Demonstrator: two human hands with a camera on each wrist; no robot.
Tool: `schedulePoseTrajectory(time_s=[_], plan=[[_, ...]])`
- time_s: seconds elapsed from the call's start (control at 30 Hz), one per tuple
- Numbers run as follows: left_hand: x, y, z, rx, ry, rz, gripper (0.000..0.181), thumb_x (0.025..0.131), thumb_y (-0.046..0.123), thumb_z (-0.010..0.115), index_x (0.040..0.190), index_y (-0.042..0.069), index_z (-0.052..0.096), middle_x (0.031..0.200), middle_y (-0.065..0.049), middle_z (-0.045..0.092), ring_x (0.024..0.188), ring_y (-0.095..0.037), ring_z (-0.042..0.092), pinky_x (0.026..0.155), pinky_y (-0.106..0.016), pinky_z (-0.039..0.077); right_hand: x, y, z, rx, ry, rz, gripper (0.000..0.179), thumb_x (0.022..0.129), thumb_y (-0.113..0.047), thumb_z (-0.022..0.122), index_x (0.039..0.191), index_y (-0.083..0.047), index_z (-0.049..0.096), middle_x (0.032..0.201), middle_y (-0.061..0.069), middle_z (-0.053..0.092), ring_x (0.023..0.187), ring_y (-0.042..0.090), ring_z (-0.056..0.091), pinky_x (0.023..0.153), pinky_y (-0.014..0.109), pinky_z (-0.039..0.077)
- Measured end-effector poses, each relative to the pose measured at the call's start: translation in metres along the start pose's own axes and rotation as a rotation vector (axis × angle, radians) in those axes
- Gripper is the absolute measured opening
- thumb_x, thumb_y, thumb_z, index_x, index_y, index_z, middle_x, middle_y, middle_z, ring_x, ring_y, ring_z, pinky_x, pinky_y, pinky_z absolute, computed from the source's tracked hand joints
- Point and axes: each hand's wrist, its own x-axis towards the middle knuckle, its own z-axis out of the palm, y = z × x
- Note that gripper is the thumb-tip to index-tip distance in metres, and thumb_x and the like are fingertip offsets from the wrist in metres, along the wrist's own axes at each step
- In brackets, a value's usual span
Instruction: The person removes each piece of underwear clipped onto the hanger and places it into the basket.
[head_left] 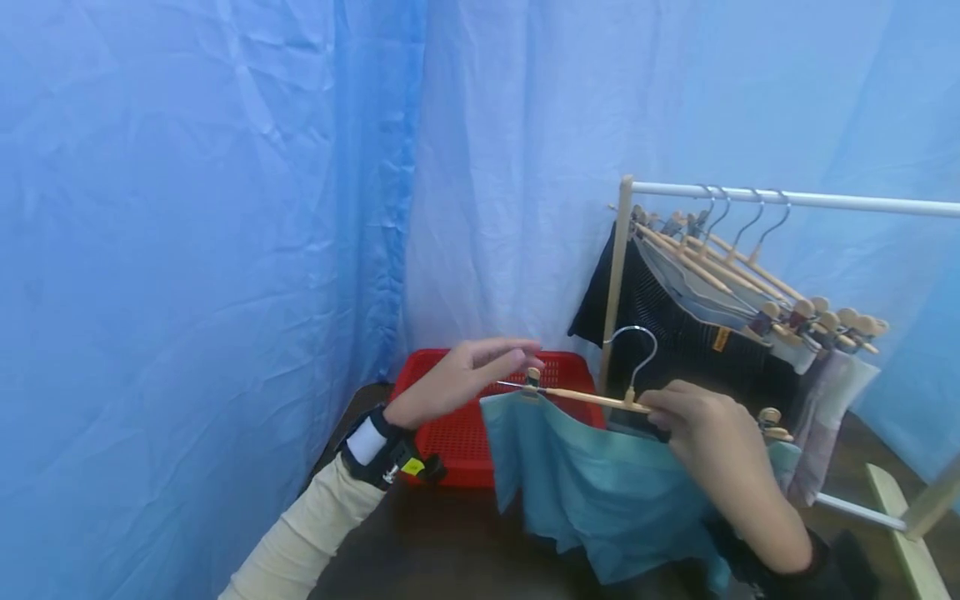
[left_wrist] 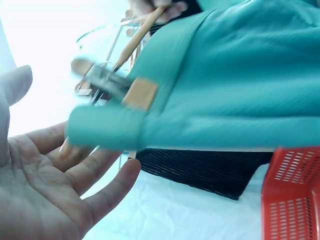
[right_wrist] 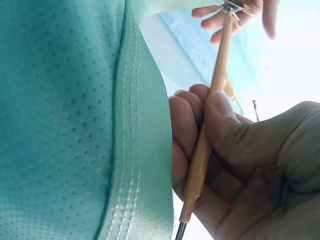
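My right hand (head_left: 705,425) grips the wooden bar of a clip hanger (head_left: 592,398), its fingers and thumb curled round the bar (right_wrist: 202,150) in the right wrist view. Teal shorts (head_left: 600,475) hang from the hanger, caught by the clip (left_wrist: 120,85) at the left end of the waistband. Close to that end is my left hand (head_left: 480,367), its fingers extended and loosely spread. The left wrist view shows its palm (left_wrist: 35,195) beside the clipped corner, with nothing held. The metal hook (head_left: 645,350) points up beside my right hand.
A red perforated basket (head_left: 457,475) stands on the dark table (head_left: 442,550) behind the shorts. To the right, a rack with a white rail (head_left: 847,200) carries several clip hangers with clothes, among them a black ribbed garment (head_left: 652,308). Blue curtains (head_left: 225,208) surround the table.
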Motion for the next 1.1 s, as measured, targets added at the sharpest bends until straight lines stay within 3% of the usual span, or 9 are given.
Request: schedulePoseTrajectory(time_s=[0.27, 0.63, 0.9, 1.1], plan=[[-0.023, -0.016, 0.016, 0.104, 0.107, 0.028, 0.047, 0.093, 0.022, 0.075, 0.138, 0.017, 0.063, 0.125, 0.000, 0.073, 0.109, -0.014, 0.071, 0.092, -0.031, 0.059, 0.003, -0.003, 0.014, 0.031, -0.061, -0.002, 0.021, 0.078, 0.007, 0.080, 0.093, -0.007, 0.080, 0.073, 0.002, 0.069, 0.060, 0.010, 0.059, 0.055, 0.022, 0.042], [-0.035, -0.024, 0.023, 0.191, 0.190, 0.063, 0.038, 0.091, 0.025, 0.077, 0.127, 0.016, 0.070, 0.121, 0.001, 0.075, 0.110, -0.012, 0.071, 0.090, -0.028, 0.060, -0.001, -0.004, 0.027, 0.056, -0.090, 0.002, 0.019, 0.081, 0.002, 0.081, 0.095, -0.011, 0.080, 0.075, -0.002, 0.070, 0.061, 0.007, 0.059, 0.056, 0.021, 0.047], [-0.037, -0.027, 0.035, 0.204, 0.275, 0.071, 0.026, 0.092, 0.023, 0.077, 0.117, 0.015, 0.074, 0.107, 0.000, 0.079, 0.094, -0.009, 0.074, 0.082, -0.029, 0.062, -0.005, -0.002, 0.039, 0.071, -0.059, 0.002, 0.023, 0.078, 0.007, 0.081, 0.093, -0.010, 0.080, 0.078, -0.001, 0.073, 0.064, 0.009, 0.064, 0.058, 0.022, 0.051], [-0.039, -0.030, 0.043, 0.260, 0.352, 0.060, 0.019, 0.093, 0.024, 0.076, 0.110, 0.015, 0.076, 0.101, 0.003, 0.079, 0.092, -0.007, 0.074, 0.080, -0.027, 0.061, -0.008, -0.003, 0.046, 0.085, -0.046, 0.021, 0.026, 0.076, 0.009, 0.080, 0.094, -0.010, 0.081, 0.082, 0.001, 0.075, 0.069, 0.014, 0.068, 0.060, 0.027, 0.055]])
